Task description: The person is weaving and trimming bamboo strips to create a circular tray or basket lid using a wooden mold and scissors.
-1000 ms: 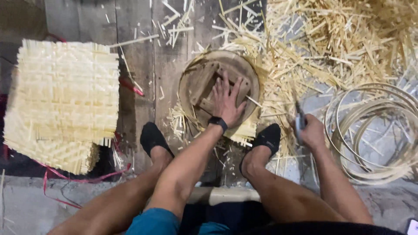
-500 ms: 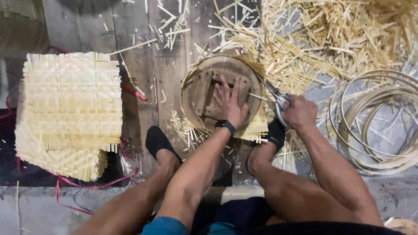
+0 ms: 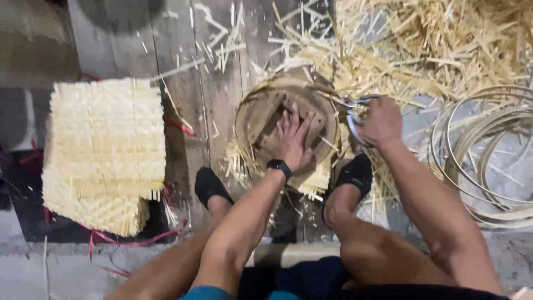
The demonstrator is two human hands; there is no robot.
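Observation:
A round wooden form (image 3: 261, 119) ringed by a woven bamboo rim lies on the plank floor between my feet. My left hand (image 3: 293, 139), with a black watch at the wrist, presses flat on the wooden pieces inside it. My right hand (image 3: 380, 121) grips metal scissors (image 3: 351, 105) at the form's right edge, their blades pointing left over the protruding bamboo strips. Pale strip ends (image 3: 311, 180) stick out from under the form near my right foot (image 3: 355, 173).
A stack of square woven bamboo mats (image 3: 105, 150) lies to the left. Coiled bamboo hoops (image 3: 488, 161) sit at the right. Loose bamboo trimmings (image 3: 438, 44) cover the floor at top right. My left foot (image 3: 210, 186) rests beside the form.
My right hand has moved with the scissors from beside the hoops up to the form's right rim. My left hand has stayed pressed on the form.

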